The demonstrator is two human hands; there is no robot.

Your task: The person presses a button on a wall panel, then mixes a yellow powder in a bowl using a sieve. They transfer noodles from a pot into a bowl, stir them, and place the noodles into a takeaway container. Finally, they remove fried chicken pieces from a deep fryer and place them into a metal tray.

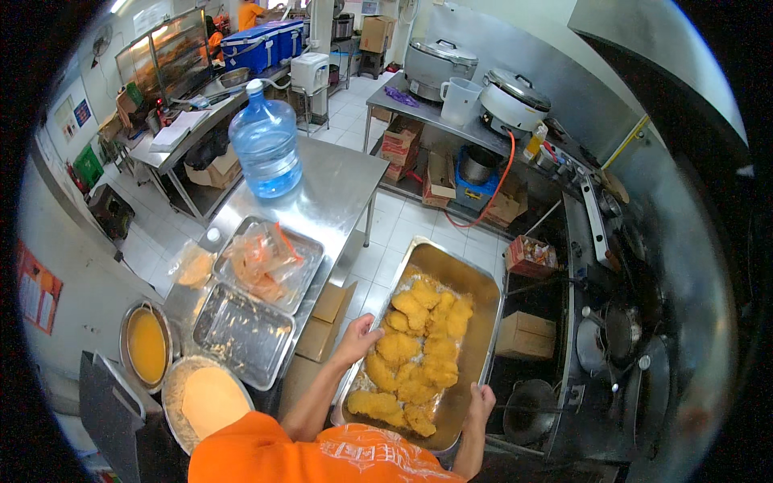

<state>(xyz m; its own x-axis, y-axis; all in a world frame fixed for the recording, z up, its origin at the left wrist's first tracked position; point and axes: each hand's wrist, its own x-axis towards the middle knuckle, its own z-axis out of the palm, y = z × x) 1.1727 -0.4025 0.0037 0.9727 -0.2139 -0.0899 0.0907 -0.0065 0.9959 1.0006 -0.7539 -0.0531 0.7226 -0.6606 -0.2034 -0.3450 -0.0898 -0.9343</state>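
Observation:
A deep metal tray (471, 302) is held between my two hands. Several breaded, golden cutlets (397, 348) lie in it over loose crumbs. My left hand (358, 340) is closed around the left rim, its fingertips beside the cutlets. On the opposite side my right hand (481, 402) grips the rim lower down, thumb on top. The undersides of both grips are hidden.
Left stands a steel table (338, 165) with a large blue water bottle (266, 149), an empty shallow tray (245, 334) and a tray of bagged food (266, 262). Bowls of yellow liquid (148, 346) and pale crumbs (213, 398) sit nearer. Woks (531, 406) line the right.

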